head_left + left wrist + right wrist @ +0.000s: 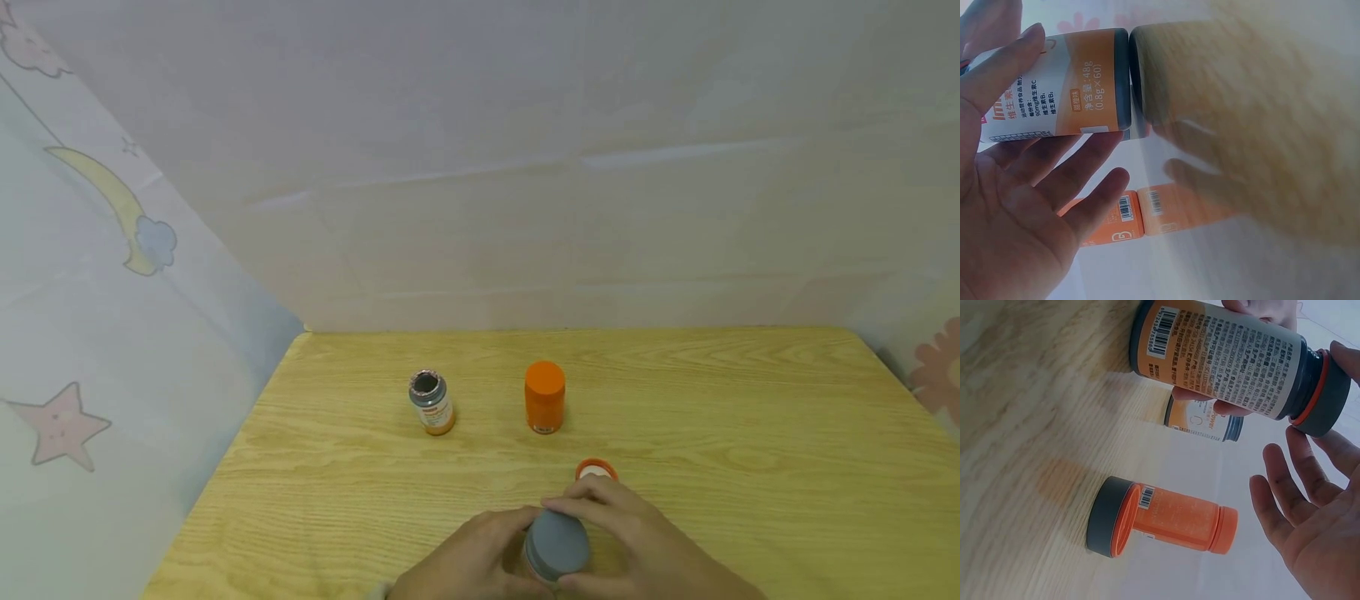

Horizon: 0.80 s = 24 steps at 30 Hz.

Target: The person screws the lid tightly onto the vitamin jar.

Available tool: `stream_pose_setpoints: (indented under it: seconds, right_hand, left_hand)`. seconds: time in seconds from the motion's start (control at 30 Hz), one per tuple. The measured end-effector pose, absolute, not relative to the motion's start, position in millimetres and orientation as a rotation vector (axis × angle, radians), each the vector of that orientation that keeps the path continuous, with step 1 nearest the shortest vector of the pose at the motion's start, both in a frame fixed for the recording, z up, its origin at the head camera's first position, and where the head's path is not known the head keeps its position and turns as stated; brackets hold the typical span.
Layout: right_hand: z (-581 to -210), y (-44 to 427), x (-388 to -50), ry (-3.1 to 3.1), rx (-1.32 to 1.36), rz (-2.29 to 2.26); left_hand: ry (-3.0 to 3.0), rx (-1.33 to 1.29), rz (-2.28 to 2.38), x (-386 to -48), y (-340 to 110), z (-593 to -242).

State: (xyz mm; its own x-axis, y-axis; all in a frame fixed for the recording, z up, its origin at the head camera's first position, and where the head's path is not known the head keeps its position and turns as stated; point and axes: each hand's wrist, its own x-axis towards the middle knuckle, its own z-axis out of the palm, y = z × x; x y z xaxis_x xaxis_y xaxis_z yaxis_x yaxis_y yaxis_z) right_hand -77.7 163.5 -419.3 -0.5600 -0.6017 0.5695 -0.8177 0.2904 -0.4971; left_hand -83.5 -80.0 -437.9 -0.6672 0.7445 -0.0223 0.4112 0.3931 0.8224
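Note:
My left hand (465, 554) grips the body of a grey, white and orange supplement bottle (1060, 81), which stands upright close to the table's near side. Thumb and fingertips of my right hand (645, 542) pinch its grey lid (558, 546). In the right wrist view an orange ring shows between that lid (1325, 394) and the bottle's neck. Just beyond the right hand lies a loose lid (596, 468), its orange-rimmed inside facing up; the hand partly covers it in the head view.
Farther back, an uncapped bottle (435, 412) of the same colours stands on the left. An orange bottle (545, 400) with an orange cap stands to its right. The wood-grain table (750, 433) ends at a pale printed curtain (480, 250).

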Motion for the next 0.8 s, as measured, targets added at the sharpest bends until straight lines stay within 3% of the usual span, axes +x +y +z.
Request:
stream_pose_setpoints:
  seconds: [0.8]
  right_hand:
    - [-428.5, 145.2, -76.5, -2.275, 1.217, 1.154]
  left_hand:
    - [2.138, 0.909, 1.266, -83.9, -82.6, -439.3]
